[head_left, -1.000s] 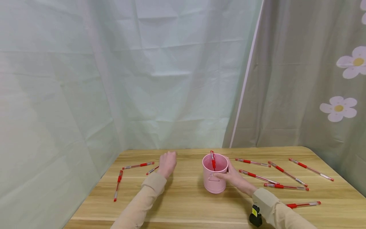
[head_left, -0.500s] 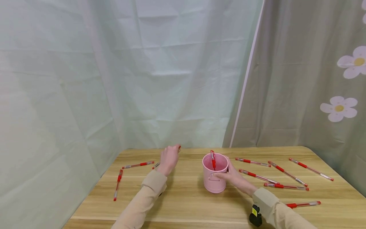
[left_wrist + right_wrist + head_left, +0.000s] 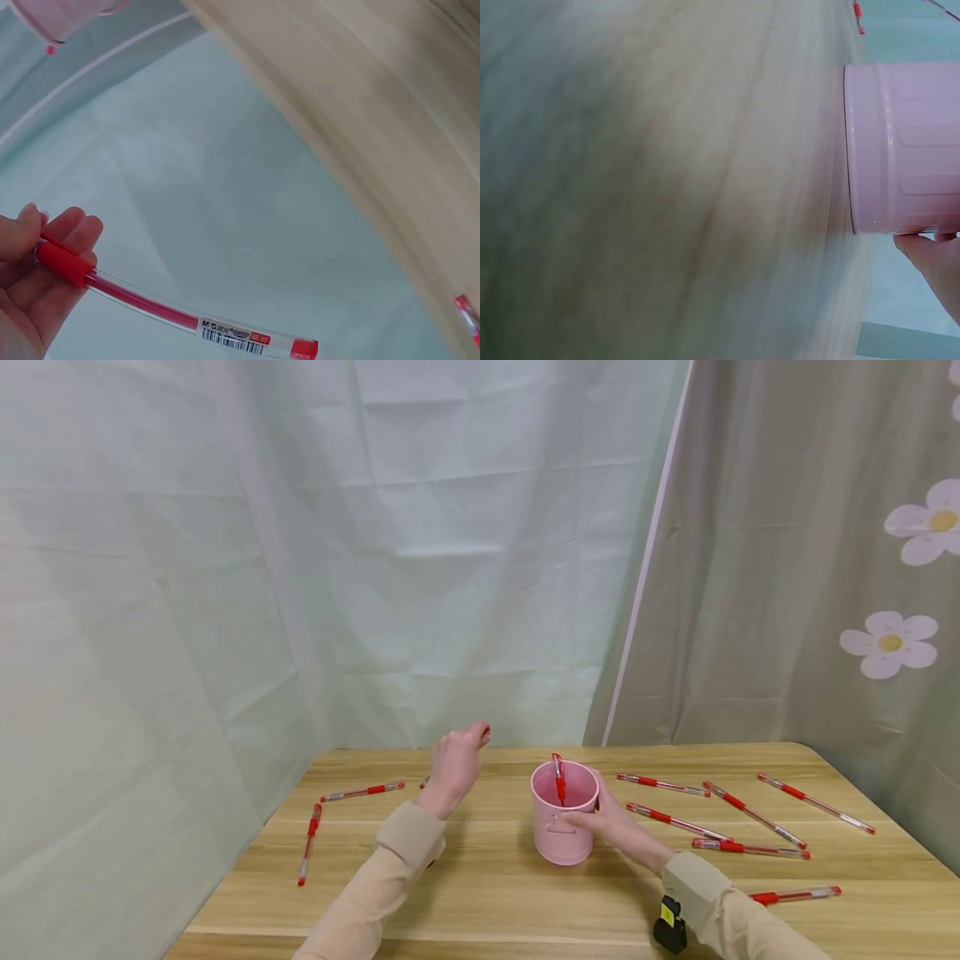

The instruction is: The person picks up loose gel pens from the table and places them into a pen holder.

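Observation:
My left hand is raised over the back of the table, left of the pink bucket. In the left wrist view its thumb and fingers pinch a red gel pen near the red grip end, and the clear barrel with its barcode label points away from the palm. The head view hides most of this pen behind the hand. My right hand holds the bucket by its right side, thumb across the front near the small handle. One red pen leans inside the bucket, its top above the rim.
Two red pens, one crosswise and one lengthwise, lie at the left of the wooden table. Several more, among them a pen at the far right, lie right of the bucket. Curtains hang behind the table.
My left hand has risen and moved away toward the back and slightly right, carrying the pen and turning at the wrist. My right hand and the bucket have stayed in place.

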The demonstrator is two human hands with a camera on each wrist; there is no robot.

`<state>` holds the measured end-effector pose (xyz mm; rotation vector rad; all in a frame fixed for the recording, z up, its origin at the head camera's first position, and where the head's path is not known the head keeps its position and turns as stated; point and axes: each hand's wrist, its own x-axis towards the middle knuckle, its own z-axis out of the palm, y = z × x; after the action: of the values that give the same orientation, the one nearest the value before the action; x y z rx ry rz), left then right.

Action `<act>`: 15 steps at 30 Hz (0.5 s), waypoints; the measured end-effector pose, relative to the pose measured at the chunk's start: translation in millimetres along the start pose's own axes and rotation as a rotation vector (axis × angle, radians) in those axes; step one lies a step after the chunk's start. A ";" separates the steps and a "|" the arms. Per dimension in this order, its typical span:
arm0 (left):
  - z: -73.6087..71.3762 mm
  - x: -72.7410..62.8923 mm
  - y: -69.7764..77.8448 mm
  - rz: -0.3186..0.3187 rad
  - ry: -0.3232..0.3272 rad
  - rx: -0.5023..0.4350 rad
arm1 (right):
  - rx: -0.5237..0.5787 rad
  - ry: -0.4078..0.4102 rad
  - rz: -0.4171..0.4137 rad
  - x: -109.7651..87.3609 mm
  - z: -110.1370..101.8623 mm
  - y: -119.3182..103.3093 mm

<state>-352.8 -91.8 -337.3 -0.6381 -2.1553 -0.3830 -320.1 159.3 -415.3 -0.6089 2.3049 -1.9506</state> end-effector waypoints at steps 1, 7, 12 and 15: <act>-1.4 1.7 2.3 0.016 0.015 -0.010 | 0.002 0.001 0.004 0.5 0.0 0.2; -9.6 12.3 16.5 0.120 0.089 -0.056 | 0.008 0.001 -0.013 1.3 -0.3 0.4; -15.6 19.8 27.3 0.172 0.111 -0.077 | -0.004 0.017 -0.007 0.1 0.0 1.0; -18.7 22.6 32.3 0.187 0.106 -0.083 | -0.010 0.028 -0.006 -0.4 0.8 1.1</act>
<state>-334.4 -67.1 -306.4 -0.8402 -1.9683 -0.3974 -319.8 158.8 -416.6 -0.5939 2.3332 -1.9632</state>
